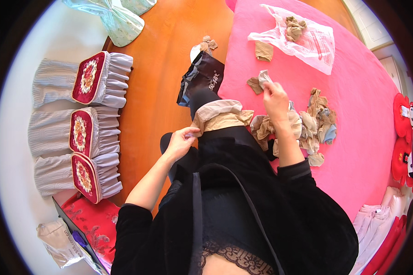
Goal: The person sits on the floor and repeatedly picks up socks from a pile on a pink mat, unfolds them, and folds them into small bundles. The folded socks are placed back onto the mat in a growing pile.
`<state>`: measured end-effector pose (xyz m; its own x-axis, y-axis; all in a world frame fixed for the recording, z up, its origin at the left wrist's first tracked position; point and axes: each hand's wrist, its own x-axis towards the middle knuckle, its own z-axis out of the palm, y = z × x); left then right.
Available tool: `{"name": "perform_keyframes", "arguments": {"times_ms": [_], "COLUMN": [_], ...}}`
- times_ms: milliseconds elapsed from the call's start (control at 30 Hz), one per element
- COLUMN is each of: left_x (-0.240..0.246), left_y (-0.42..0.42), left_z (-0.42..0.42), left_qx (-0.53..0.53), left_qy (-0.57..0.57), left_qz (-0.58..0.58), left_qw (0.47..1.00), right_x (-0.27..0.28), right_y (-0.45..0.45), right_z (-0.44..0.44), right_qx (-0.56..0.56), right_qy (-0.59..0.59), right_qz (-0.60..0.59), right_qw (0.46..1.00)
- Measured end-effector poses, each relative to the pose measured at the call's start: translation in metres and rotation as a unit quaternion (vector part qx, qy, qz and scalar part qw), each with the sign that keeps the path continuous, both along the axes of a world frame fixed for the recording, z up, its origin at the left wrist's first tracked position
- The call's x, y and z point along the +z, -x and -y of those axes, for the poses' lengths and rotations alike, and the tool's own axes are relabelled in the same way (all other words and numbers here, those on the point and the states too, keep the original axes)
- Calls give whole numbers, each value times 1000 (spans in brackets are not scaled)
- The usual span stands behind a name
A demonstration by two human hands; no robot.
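Observation:
Beige and tan stockings or socks (pixel 223 118) lie across my thigh. My left hand (pixel 183 141) pinches the left end of this fabric between thumb and fingertips. Over the pink bedspread, my right hand (pixel 274 99) has its fingertips on a pale grey sock (pixel 264 78). A brown folded sock (pixel 254 85) touches that one on its left. Beside my right forearm lies a loose heap of beige, brown and grey socks (pixel 308 123). Farther up, a folded tan sock (pixel 263 51) sits next to a white plastic bag (pixel 316 44), which has a bunched brown sock (pixel 295 29) on it.
A dark bag (pixel 206 74) stands on the wooden floor against the bed, with more beige fabric (pixel 208 44) behind it. Chairs with grey covers and red cushions (pixel 88 77) line the left wall. Red plush toys (pixel 402 117) and folded pink bedding (pixel 371 220) are at the right.

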<state>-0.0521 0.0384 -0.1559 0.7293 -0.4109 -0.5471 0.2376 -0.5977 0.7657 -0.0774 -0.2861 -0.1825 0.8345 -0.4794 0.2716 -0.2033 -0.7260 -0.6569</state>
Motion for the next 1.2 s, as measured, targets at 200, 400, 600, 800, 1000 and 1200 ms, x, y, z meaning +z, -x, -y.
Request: {"name": "perform_keyframes", "arguments": {"times_ms": [200, 400, 600, 800, 1000, 1200], "left_x": [5, 20, 49, 83, 79, 71], "left_y": [-5, -13, -30, -29, -25, -26], "left_z": [-2, -1, 39, 100, 93, 95], "left_qx": [-87, -1, 74, 97, 177, 235], "left_qy": [-112, -45, 192, 469, 435, 460], "left_qz": [170, 204, -55, -399, -285, -221], "left_qw": [975, 978, 977, 782, 835, 827], "right_x": [-4, -15, 49, 98, 81, 91], "right_y": [-34, -42, -32, -15, -11, -10], "right_z": [8, 31, 20, -19, -20, -54], "right_qx": [-112, -93, 91, 232, 185, 53], "right_qy": [151, -52, -761, -817, -692, -207], "right_qz": [-135, -79, 91, 93, 47, 216], "right_qw": [973, 991, 636, 520, 696, 953]}}
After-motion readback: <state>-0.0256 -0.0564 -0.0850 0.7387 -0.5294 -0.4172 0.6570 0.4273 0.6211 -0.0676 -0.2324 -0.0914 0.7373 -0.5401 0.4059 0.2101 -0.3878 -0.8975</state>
